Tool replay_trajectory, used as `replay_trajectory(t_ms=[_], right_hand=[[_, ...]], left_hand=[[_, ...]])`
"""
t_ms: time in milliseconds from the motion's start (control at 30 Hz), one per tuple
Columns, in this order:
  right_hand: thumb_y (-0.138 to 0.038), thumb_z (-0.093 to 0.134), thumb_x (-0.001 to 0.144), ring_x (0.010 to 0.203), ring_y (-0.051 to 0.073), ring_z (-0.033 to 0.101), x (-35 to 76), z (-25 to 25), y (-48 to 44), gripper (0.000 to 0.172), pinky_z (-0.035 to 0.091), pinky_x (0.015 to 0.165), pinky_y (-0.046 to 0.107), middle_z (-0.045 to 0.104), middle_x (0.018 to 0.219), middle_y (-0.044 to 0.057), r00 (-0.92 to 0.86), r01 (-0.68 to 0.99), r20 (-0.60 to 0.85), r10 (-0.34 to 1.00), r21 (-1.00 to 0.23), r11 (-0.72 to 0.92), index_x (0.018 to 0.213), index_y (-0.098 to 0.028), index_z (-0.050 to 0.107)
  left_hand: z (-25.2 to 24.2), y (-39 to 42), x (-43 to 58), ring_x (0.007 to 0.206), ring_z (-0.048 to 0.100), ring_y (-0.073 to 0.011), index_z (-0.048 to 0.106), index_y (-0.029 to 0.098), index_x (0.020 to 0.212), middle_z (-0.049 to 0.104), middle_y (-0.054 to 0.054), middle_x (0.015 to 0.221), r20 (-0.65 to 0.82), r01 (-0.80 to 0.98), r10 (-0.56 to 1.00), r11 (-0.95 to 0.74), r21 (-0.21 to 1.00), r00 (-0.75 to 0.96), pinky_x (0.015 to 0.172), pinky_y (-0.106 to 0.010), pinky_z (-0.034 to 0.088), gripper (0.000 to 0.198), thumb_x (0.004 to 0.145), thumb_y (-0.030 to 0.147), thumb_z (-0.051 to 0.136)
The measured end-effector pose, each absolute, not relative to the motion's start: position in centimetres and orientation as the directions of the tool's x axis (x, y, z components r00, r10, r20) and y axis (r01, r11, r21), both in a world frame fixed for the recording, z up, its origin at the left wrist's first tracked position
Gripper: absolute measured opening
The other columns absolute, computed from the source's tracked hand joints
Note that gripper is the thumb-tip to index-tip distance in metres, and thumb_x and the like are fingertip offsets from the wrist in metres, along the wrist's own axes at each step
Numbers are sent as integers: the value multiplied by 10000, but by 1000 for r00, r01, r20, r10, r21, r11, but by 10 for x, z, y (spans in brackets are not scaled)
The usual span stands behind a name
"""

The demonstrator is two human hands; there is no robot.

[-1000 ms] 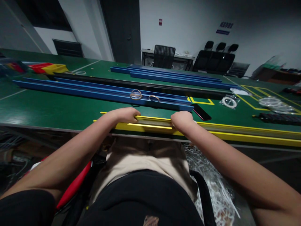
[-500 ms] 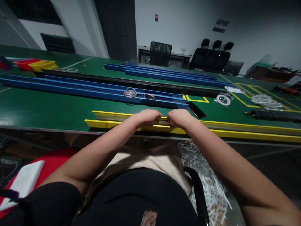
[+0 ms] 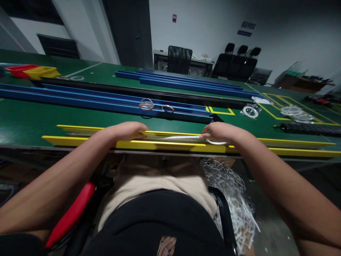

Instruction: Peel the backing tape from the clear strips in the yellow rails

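Note:
A long yellow channel rail (image 3: 165, 145) lies along the near edge of the green table (image 3: 32, 121). My left hand (image 3: 127, 130) rests on the rail with its fingers curled over the far lip. My right hand (image 3: 218, 131) sits on the rail further right and pinches a thin white strip (image 3: 181, 137) that runs inside the channel between the two hands. A loop of the white strip shows under my right hand.
Blue rails (image 3: 106, 101) with two tape rings (image 3: 146, 104) lie behind the yellow one, and more blue rails (image 3: 186, 83) further back. A tape roll (image 3: 250, 112), clear bags (image 3: 295, 112) and a black strip (image 3: 309, 129) lie at right. Red and yellow bins (image 3: 34, 71) stand far left. White strip scraps (image 3: 229, 192) pile below the table.
My hands were close together on the rail and have moved apart, left going left and right going right. A length of white strip now shows stretched between them.

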State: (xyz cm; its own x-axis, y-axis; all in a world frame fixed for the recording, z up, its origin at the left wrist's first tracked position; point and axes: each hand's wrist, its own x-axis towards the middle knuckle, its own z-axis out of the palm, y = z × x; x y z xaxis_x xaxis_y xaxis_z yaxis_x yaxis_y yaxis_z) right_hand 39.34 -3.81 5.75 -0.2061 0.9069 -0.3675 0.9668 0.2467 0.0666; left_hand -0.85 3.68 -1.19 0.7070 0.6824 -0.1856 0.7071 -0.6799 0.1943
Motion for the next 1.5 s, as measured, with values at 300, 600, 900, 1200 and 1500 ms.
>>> replay_trajectory(t_ms=[300, 600, 900, 1200, 1500], right_hand=[[-753, 495, 847, 1008, 364, 702, 376, 42, -41, 740, 539, 839, 427, 735, 1049, 245, 45, 941, -325, 944, 330, 69, 1109, -118, 771], [-505, 689, 818, 1057, 381, 690, 357, 33, -45, 494, 546, 873, 474, 718, 1149, 248, 82, 934, -273, 959, 356, 21, 1117, -119, 768], [-609, 445, 948, 1055, 240, 677, 430, 66, -42, 526, 497, 908, 303, 732, 1202, 71, -316, 949, -443, 839, -165, 270, 1194, -239, 727], [-561, 575, 882, 1031, 331, 691, 417, 54, -43, 539, 519, 843, 398, 730, 1169, 163, -122, 960, -396, 910, 188, 210, 1259, -200, 707], [-465, 638, 859, 1008, 416, 706, 371, 41, -54, 460, 558, 825, 490, 731, 1077, 276, 48, 917, -308, 950, 391, 80, 1093, -95, 779]], left_hand=[[-13, 47, -59, 703, 597, -172, 679, 203, 827, 681, -1, 767, -256, 785, 743, -566, 252, 618, 588, -236, 371, 290, 795, 455, 541], [-6, 33, 9, 680, 608, -193, 695, 220, 858, 725, -53, 821, -191, 756, 733, -647, 103, 653, 588, -281, 369, 271, 801, 416, 517], [0, 33, 45, 814, 657, -206, 719, 220, 1086, 759, -57, 1010, -220, 702, 666, -673, 234, 713, 689, -262, 444, 385, 807, 445, 581], [-9, 37, 15, 771, 641, -189, 704, 204, 970, 743, -73, 944, -184, 677, 652, -710, 194, 736, 649, -253, 410, 361, 895, 497, 507], [-13, 40, -36, 661, 582, -178, 665, 226, 813, 707, -43, 792, -195, 776, 751, -618, 128, 630, 577, -267, 339, 352, 865, 546, 529]])
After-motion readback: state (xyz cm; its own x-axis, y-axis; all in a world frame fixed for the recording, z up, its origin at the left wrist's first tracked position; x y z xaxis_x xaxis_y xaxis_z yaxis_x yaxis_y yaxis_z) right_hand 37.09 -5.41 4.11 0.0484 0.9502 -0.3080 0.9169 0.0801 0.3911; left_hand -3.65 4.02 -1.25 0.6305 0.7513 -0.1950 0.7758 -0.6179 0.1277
